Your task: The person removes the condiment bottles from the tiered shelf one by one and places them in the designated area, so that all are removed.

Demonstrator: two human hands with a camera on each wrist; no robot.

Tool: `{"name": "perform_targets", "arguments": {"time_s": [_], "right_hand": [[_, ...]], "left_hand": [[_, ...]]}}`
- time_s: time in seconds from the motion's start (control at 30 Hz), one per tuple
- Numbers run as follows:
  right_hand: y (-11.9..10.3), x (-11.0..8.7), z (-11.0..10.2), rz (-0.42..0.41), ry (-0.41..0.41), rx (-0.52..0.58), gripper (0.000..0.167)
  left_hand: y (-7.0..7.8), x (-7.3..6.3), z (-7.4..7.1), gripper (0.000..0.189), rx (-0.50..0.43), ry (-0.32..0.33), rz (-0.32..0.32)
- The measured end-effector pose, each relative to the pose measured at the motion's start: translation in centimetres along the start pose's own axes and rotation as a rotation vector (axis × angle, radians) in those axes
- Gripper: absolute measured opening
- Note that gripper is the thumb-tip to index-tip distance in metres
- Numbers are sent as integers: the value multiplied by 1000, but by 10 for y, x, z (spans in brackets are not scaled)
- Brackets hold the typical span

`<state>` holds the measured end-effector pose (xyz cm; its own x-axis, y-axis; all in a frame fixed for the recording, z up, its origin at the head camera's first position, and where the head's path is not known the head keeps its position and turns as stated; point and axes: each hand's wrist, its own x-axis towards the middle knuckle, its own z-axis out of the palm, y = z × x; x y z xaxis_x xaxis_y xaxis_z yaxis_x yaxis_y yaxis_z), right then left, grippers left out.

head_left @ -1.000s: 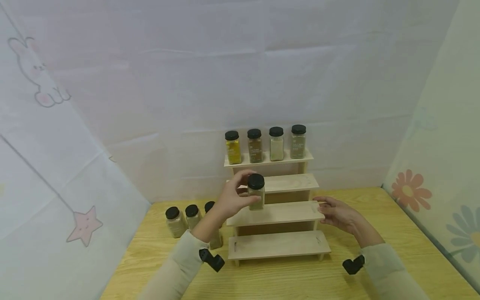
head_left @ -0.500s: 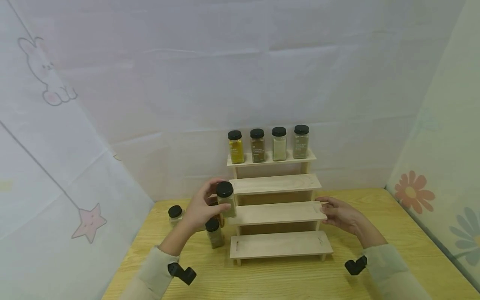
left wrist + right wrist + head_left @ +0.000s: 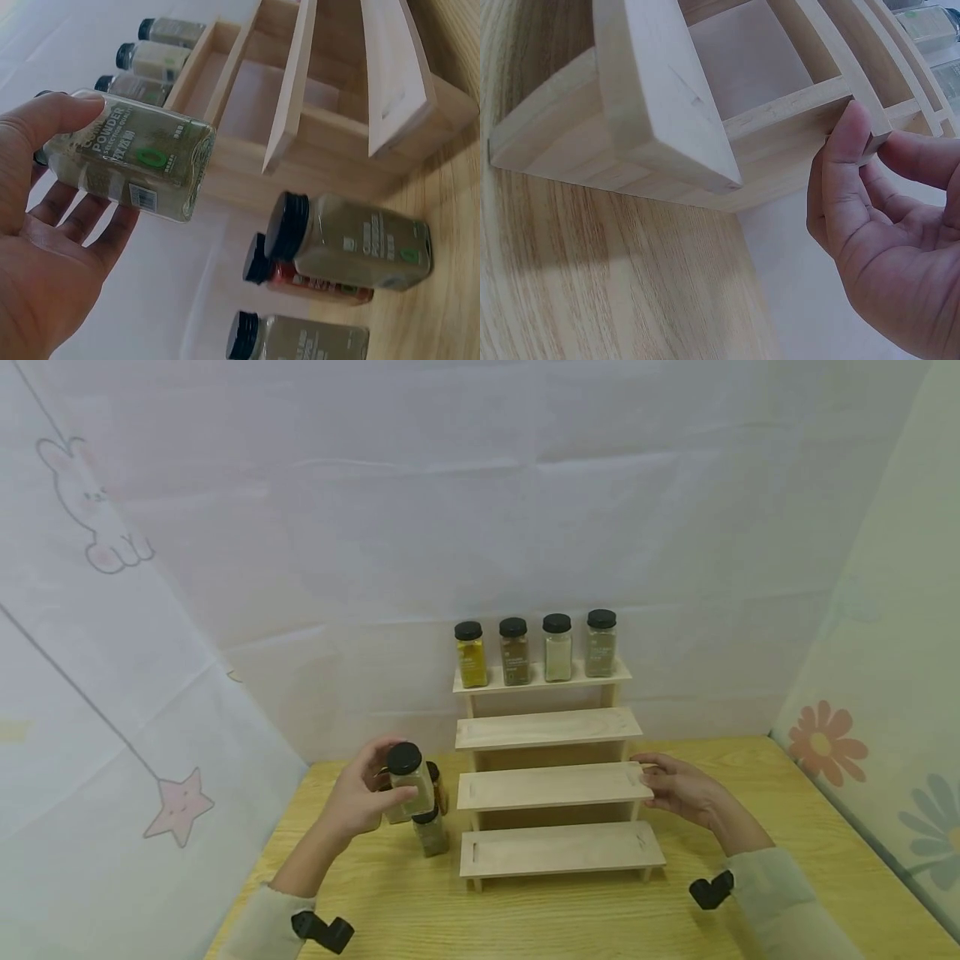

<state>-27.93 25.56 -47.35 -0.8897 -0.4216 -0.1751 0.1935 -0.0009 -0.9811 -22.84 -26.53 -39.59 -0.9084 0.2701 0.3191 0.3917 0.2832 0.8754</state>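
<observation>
Jar [image 3: 142, 154] in your left hand [image 3: 358, 800], fingers curled round it, and your right hand [image 3: 681, 789] pinches the wooden rack [image 3: 551, 786]!

Four-tier rack [image 3: 555, 786]: pale unpainted wood, matt and smooth, board edges plain. Table [image 3: 525, 922]: wood-grain surface, faint sheen, streaked grain. Powder jar [image 3: 135, 154], above the surface toward its left edge: clear, glass-like walls, smooth and glossy; black lid [image 3: 405, 758], plastic by appearance. Four capped jars [image 3: 558, 657] along the rack's top edge: same finish. Backdrop [image 3: 450, 527] beyond the surface's far edge: creased, matt, cloth-like.
</observation>
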Motion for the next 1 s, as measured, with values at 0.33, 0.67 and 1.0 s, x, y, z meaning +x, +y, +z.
{"name": "perform_targets", "arguments": {"time_s": [0.33,0.67,1.0], "right_hand": [[-2,-2,1,1,-5,3,62],[-2,-1,1,-2,-4,17,62],[-1,0,1,-1,-4,21,62]], "left_hand": [[-23,-10,-23,68,-27,-11,7],[-43,-17,-35,66,17,-2,-32],[-67,-22,-34,69,1,25,-64]]}}
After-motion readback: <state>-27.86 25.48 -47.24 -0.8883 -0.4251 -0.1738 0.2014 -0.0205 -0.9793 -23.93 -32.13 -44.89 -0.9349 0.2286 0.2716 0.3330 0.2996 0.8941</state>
